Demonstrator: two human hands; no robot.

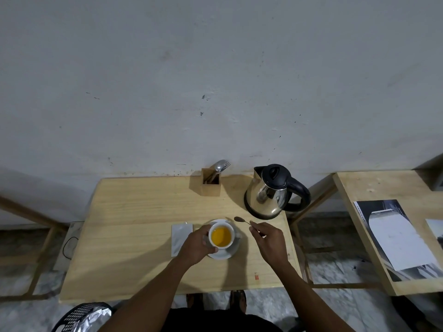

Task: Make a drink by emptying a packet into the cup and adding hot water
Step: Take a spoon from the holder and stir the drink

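Note:
A white cup (221, 236) holding orange liquid stands on a white saucer (221, 255) near the middle of the wooden table (134, 224). My left hand (195, 246) wraps around the cup's left side. My right hand (269, 240) is to the right of the cup and pinches the handle of a teaspoon (239, 219), whose bowl hovers above the table just beyond the cup. A silver packet (180, 238) lies flat on the table left of the cup. The steel kettle (273, 191) with black lid and handle stands at the back right.
A wooden holder (211, 182) with cutlery stands at the table's back edge, against the wall. A second wooden table (383, 188) with printed sheets (398, 233) is to the right. A black basket (82, 315) with foil sits on the floor at lower left.

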